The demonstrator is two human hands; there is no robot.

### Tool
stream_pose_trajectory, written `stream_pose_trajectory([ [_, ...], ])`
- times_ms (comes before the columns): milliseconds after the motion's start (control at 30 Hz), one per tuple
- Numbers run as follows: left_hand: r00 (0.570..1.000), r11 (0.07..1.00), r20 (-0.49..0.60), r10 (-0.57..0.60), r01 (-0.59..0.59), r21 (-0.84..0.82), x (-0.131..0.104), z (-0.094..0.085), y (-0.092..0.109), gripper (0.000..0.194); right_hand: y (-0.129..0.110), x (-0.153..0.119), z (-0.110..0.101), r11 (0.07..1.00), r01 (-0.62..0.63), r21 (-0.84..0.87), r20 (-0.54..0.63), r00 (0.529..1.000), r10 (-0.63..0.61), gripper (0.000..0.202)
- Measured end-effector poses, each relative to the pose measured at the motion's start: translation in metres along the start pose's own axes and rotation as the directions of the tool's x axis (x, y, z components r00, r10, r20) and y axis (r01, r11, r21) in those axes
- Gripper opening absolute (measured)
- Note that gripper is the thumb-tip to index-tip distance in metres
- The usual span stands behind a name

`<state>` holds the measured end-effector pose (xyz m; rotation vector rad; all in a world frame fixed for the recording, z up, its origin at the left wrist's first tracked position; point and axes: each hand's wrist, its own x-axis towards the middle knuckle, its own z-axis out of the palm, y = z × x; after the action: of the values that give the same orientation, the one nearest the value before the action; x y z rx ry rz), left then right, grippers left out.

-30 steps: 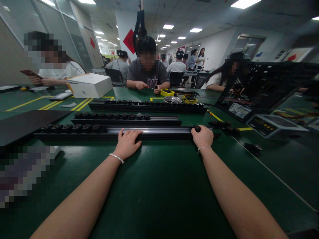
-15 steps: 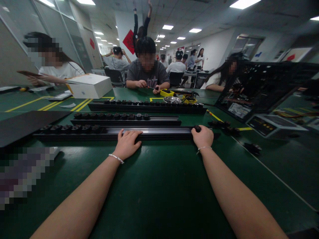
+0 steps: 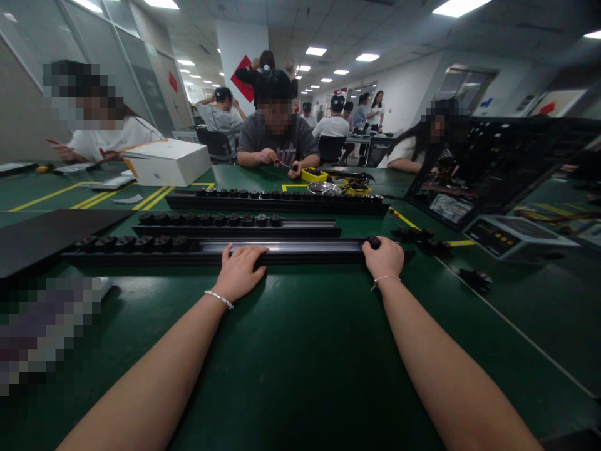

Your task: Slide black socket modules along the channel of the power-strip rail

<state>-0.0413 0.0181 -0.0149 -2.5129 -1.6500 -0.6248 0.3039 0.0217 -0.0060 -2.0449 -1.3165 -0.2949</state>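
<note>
A long black track rail with a shiny channel lies across the table before me. My left hand rests on the rail's near side near its middle, fingers stretched over the channel and thumb apart. At the rail's right end, my right hand has its fingers closed on a small black round module, partly hidden by the fingers. Several black modules sit in a row in the rail's left part. Behind it are a shorter rail and a longer rail, both bearing similar modules.
Loose black modules lie on the right, near a power supply and an open computer case. A white box and dark panel are on the left. Opposite, a person handles small parts beside yellow bins.
My right hand has shifted slightly right with the module; my left hand stays put. In the background, a person has lowered raised arms, and the person at left has lowered a hand.
</note>
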Motion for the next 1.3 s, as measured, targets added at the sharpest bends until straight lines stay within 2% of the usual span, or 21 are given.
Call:
stream_pose_trajectory([
  [233,1.0,1.0,-0.002,0.004,-0.004,0.008,0.0,-0.001,0.001,0.04,0.003,0.001,0.002,0.999,-0.012,-0.036,-0.013,1.0,0.012,0.033],
  [1300,1.0,1.0,-0.004,0.004,-0.004,-0.002,0.0,-0.001,0.001,0.04,0.014,0.006,0.003,0.999,-0.052,-0.005,-0.045,0.998,0.052,0.035],
])
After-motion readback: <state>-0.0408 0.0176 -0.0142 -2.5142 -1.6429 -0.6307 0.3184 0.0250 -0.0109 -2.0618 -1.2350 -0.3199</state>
